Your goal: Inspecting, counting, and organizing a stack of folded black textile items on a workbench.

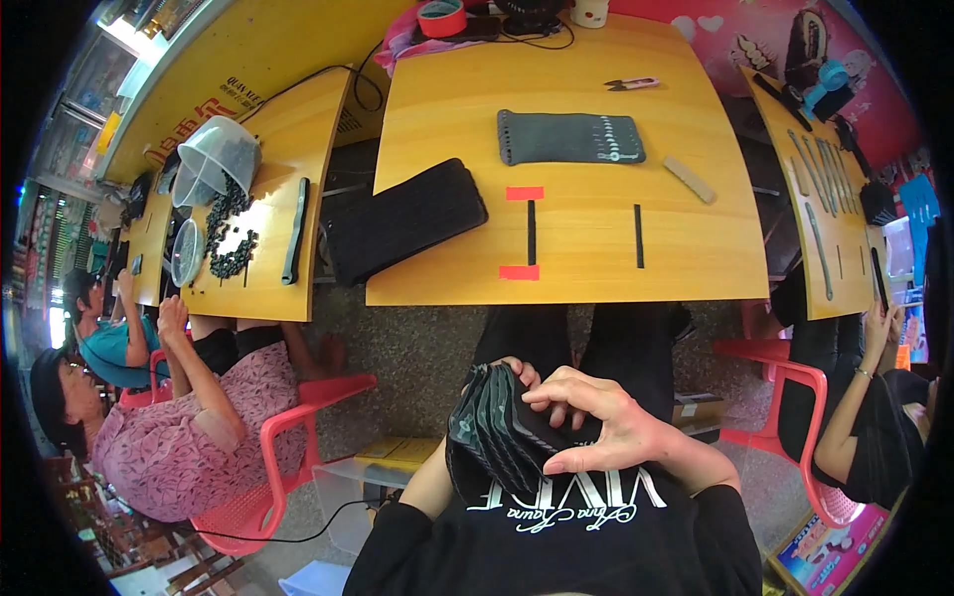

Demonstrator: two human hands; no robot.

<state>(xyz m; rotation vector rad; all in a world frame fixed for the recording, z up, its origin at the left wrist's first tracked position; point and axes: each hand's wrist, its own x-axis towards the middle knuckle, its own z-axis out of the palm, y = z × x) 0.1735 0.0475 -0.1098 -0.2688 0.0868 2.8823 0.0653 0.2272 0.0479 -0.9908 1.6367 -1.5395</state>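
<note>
In front of my chest, my left hand (pixel 524 371) is closed around a fanned stack of flat black pieces (pixel 497 429); most of its fingers are behind the stack. My right hand (pixel 604 417) is at the stack's right side, thumb spread away from the fingers. Its fingertips appear to touch the upper edge. A dark grey flat piece (pixel 561 137) with holes along its edges and pale print lies on the table (pixel 686 273). Left of it, a thicker fuzzy black rectangular bundle (pixel 407 221) overhangs the table's left edge.
Red tape (pixel 524 193) and black strips (pixel 638 236) mark the tabletop. A beige bar (pixel 689 180), small snips (pixel 633 83) and a red tape roll (pixel 441 18) are on it. Left, a person (pixel 199 427) sits beside a table with spilled black bits (pixel 231 233). Another person (pixel 870 432) sits right.
</note>
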